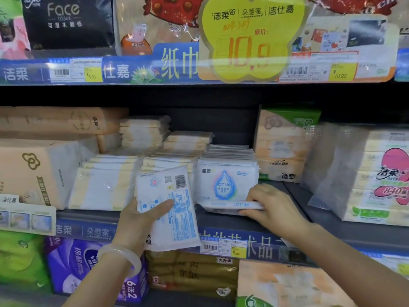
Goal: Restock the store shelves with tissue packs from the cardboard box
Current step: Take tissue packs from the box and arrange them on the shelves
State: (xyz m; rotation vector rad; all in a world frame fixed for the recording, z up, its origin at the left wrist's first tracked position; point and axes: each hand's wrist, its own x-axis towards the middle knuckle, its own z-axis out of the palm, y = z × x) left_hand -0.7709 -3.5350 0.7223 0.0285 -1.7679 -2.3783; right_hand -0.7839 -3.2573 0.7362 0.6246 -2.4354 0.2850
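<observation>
While your left hand [141,220] clasps a white tissue pack [170,209], back side and barcode facing you, in front of the middle shelf [254,220], your right hand [272,207] pinches a flat Lotion pack [232,206] lying on that shelf at 3 o'clock of the held one. At 12 o'clock of the flat pack: upright Lotion stack [226,181]. At 9 o'clock: yellow-banded packs [104,187]. Wrist: pale bangle [120,257].

Left hand [141,220] holds a white tissue pack [170,209]; at three o'clock, right hand [272,207] pinches a flat pack [230,206] on the shelf [221,220].
</observation>
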